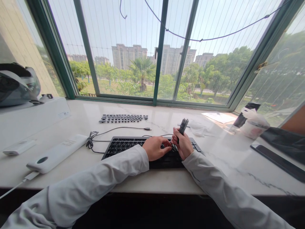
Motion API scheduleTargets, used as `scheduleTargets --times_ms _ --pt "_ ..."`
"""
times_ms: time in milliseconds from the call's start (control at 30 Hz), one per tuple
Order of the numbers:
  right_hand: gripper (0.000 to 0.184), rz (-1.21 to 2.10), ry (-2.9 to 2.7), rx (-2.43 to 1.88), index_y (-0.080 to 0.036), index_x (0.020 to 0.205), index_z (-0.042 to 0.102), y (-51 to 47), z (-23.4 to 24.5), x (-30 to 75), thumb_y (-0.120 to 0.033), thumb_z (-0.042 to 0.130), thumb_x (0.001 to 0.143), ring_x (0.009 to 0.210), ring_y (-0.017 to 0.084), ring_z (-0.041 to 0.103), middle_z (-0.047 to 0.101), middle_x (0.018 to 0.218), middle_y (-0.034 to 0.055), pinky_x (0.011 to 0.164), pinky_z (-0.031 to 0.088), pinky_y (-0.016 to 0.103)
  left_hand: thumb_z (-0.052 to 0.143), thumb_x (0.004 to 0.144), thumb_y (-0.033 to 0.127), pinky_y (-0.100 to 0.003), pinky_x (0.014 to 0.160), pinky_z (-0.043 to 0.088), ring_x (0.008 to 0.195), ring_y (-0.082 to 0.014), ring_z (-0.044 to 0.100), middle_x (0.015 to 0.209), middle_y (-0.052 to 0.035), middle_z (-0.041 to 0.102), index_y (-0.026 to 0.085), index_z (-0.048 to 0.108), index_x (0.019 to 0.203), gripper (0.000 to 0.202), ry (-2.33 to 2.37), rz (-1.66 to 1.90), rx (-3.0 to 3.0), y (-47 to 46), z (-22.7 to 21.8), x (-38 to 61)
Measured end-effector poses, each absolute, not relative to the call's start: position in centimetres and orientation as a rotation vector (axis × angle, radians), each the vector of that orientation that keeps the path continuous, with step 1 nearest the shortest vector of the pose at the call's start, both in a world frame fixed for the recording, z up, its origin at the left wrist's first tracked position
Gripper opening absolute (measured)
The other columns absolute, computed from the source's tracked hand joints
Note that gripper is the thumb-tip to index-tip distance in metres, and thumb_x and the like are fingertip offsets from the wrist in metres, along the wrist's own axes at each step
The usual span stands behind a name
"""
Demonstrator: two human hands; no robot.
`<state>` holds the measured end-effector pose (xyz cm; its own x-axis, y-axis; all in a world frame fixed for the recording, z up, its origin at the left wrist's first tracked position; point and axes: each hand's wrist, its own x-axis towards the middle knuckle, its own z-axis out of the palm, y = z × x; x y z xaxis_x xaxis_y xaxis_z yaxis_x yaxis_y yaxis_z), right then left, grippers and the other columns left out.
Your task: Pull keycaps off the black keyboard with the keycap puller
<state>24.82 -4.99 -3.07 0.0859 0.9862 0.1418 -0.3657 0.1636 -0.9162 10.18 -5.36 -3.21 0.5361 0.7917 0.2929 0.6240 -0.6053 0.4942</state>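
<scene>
A black keyboard (124,145) lies flat in front of me, with its left part showing many key positions without caps. My right hand (184,146) is closed around a dark keycap puller (183,126), held upright over the keyboard's right part. Thin wire shows at the puller's lower end, close to the keys. Beside it, my left hand (156,149) rests over the keyboard, thumb and index fingertip drawn together near the wire. Whatever sits between those fingertips is too small to make out. Behind the keyboard, loose black keycaps (124,118) lie in rows.
A coiled cable (90,140) with a USB plug (147,128) lies behind the keyboard. Left are a white power strip (57,154), a white box (35,117) and a helmet (19,84). A phone (278,162), a wrapped cup (254,125) and clear plastic (200,128) lie right.
</scene>
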Motion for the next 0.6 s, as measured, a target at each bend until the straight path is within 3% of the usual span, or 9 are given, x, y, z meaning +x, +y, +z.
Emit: scheduleTargets --times_ms 600 --pt "0.044 1.195 -0.957 -0.946 -0.022 0.071 0.041 -5.0 -3.1 24.8 -0.049 0.076 0.065 0.043 0.006 0.029 0.033 0.052 -0.0095 0.038 0.015 0.022 0.056 0.086 0.035 -0.029 0.076 0.048 0.086 -0.0198 0.066 0.098 0.0004 0.073 0.025 0.071 0.091 0.018 1.257 0.68 2.487 -5.7 -2.3 10.3"
